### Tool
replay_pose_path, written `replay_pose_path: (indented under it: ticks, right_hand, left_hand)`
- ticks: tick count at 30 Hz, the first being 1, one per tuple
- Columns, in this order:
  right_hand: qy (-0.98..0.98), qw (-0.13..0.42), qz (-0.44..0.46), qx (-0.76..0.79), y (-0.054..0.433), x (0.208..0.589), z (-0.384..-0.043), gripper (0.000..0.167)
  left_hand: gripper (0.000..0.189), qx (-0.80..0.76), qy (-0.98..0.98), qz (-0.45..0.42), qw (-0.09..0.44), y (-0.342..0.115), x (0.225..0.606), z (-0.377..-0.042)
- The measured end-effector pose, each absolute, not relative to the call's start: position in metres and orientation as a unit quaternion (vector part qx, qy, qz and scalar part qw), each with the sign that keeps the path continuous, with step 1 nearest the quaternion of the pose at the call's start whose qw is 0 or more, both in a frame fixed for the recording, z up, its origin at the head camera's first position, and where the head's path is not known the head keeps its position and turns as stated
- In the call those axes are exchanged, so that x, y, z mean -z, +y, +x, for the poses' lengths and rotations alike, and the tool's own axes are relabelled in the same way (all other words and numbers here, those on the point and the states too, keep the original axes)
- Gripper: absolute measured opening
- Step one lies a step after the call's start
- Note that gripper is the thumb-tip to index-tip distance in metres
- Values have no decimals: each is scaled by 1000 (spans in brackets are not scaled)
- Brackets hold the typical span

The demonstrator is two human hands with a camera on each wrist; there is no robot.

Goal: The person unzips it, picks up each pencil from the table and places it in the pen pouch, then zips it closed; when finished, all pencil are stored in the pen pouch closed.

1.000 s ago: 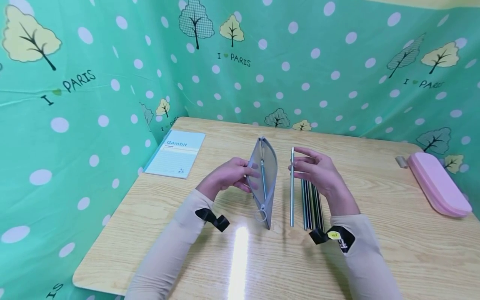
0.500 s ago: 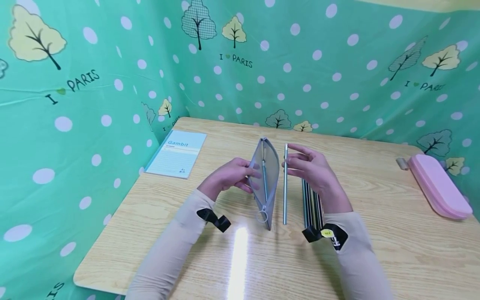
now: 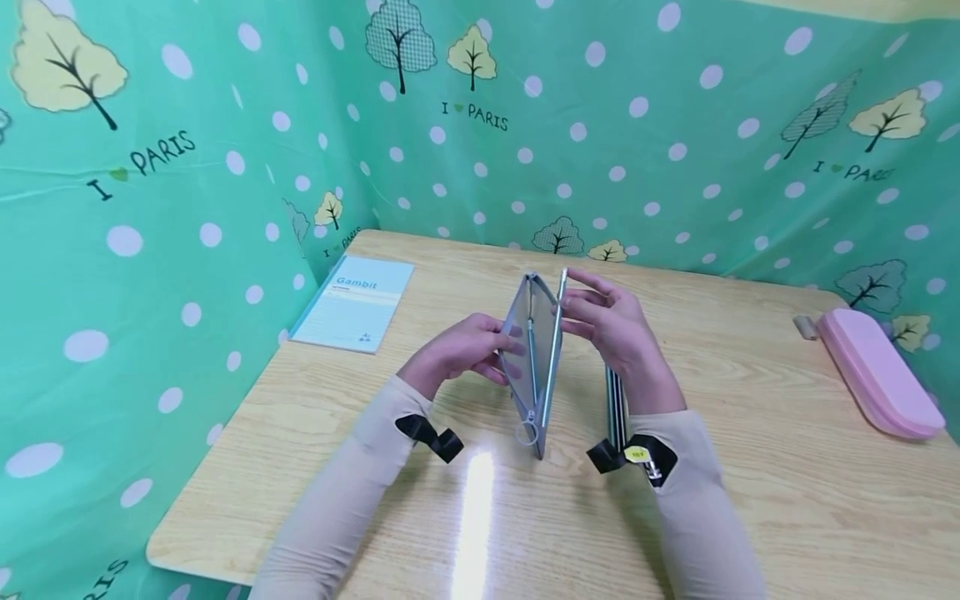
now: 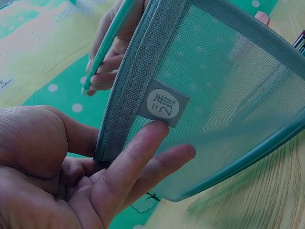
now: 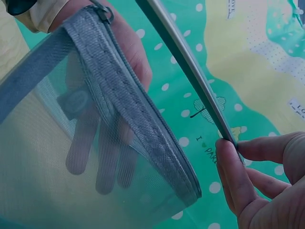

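Note:
A grey mesh zip pouch (image 3: 544, 325) stands upright with its mouth spread apart. My left hand (image 3: 467, 348) grips its left side, thumb at the zipper edge and fingers spread along the outer mesh beside a small label (image 4: 163, 102). One blue pencil (image 3: 533, 358) is inside. My right hand (image 3: 617, 327) pinches another pencil (image 5: 190, 78) near its far, pale-tipped end. In the head view this held pencil slants across the pouch's right rim; the right wrist view shows a gap between it and the zipper edge (image 5: 143, 114).
Several dark and blue pencils (image 3: 616, 404) lie on the table (image 3: 750, 417), partly hidden by my right wrist. A Gambit notebook (image 3: 356, 304) lies at the left. To the right are a pink pencil case (image 3: 877, 371) and a small grey block (image 3: 806, 327).
My right hand has moved left and slightly away from me with its pencil, from beside the pouch to its right rim, and the pencil has tilted. My left hand and the pouch have barely moved.

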State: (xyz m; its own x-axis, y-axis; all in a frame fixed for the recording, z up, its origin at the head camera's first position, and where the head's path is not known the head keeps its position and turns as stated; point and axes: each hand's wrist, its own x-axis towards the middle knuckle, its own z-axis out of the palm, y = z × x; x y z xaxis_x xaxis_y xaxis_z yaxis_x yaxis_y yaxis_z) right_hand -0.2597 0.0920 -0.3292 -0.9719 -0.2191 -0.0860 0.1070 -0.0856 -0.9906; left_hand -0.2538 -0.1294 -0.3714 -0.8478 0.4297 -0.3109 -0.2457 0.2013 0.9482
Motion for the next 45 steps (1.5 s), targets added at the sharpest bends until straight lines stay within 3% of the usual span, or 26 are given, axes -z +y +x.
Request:
replay_pose_path:
  ticks: [24,45]
  right_hand:
    - [611,86,-17,787,80,326,-272,58]
    - [713,37,-57,698,76,332,-268,56]
  left_hand:
    - [39,-625,731,60,266,-129,370,-253]
    - [41,-626,730,57,267,-127,373,-255]
